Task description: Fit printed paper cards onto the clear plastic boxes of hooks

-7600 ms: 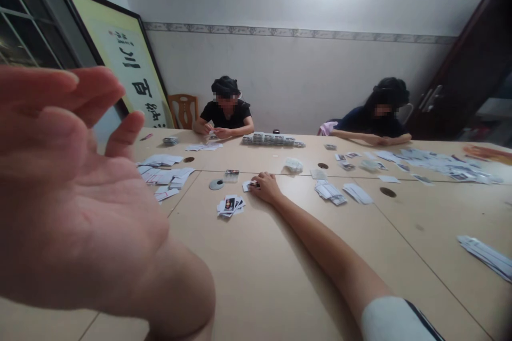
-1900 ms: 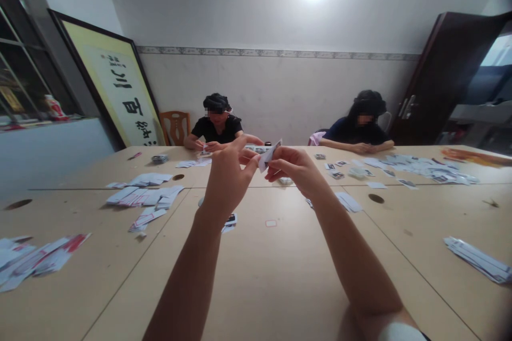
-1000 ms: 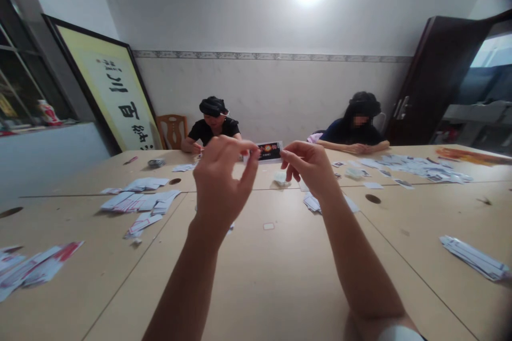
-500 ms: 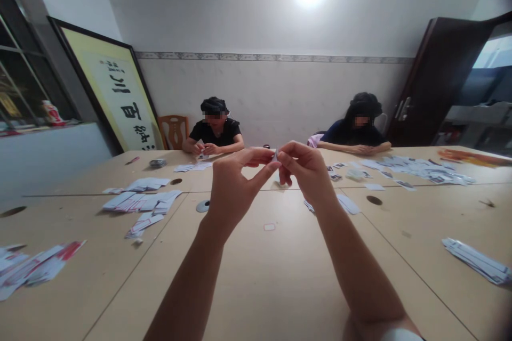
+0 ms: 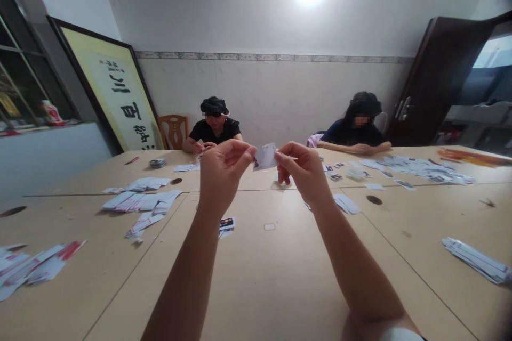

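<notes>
Between my two hands, above the middle of the table, a small whitish paper card (image 5: 265, 156) is spread out and slightly tilted. My left hand (image 5: 224, 173) pinches its left edge between thumb and finger. The opposite edge is pinched by my right hand (image 5: 303, 171), with its other fingers curled below. Beneath my left wrist lie small printed cards (image 5: 227, 223), partly hidden by the forearm. A small pale dish-like thing (image 5: 283, 183) shows behind my right fingers, too covered to make out.
Stacks of white paper slips (image 5: 140, 201) lie on the left of the table (image 5: 272, 277). A bundle of folded strips (image 5: 476, 261) is at the right, and scattered papers (image 5: 416, 168) at the back right. Two people (image 5: 216, 130) sit across the table.
My left hand has moved left, away from my right hand. The card, previously seen narrow and edge-on, now shows its flat face. Printed cards have come into sight below my left wrist.
</notes>
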`<state>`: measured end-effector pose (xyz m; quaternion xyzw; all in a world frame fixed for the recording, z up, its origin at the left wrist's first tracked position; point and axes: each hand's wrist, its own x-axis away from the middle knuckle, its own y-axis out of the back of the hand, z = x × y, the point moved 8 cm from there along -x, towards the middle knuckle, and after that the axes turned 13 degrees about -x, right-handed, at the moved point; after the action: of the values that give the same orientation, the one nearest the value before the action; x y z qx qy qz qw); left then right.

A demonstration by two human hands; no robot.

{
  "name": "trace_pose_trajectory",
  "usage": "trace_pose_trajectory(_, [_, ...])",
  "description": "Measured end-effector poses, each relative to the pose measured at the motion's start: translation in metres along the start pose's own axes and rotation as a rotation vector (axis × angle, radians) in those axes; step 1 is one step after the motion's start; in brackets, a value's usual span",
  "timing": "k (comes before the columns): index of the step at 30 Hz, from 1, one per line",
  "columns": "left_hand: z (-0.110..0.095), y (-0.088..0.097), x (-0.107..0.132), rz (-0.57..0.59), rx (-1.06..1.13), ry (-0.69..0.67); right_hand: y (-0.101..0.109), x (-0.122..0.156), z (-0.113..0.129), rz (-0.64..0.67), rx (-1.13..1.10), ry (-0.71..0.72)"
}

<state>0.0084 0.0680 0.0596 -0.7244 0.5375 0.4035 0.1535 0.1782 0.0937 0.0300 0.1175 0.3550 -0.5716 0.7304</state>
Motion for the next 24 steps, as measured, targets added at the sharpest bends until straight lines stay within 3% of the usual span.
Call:
trace_pose_trajectory(9, [0.011,-0.002,-0.005,0.005,0.177,0.026,0.006,-0.003,-0.001,-0.056,-0.026,0.04])
trace_pose_trajectory(15, [0.026,0.0,-0.012,-0.044,0.389,0.174,0.01,-0.005,-0.006,-0.084,-0.056,0.024])
trace_pose_trajectory(24, [0.048,0.0,-0.017,-0.051,0.553,0.277,0.014,-0.011,-0.018,-0.083,-0.065,-0.02])
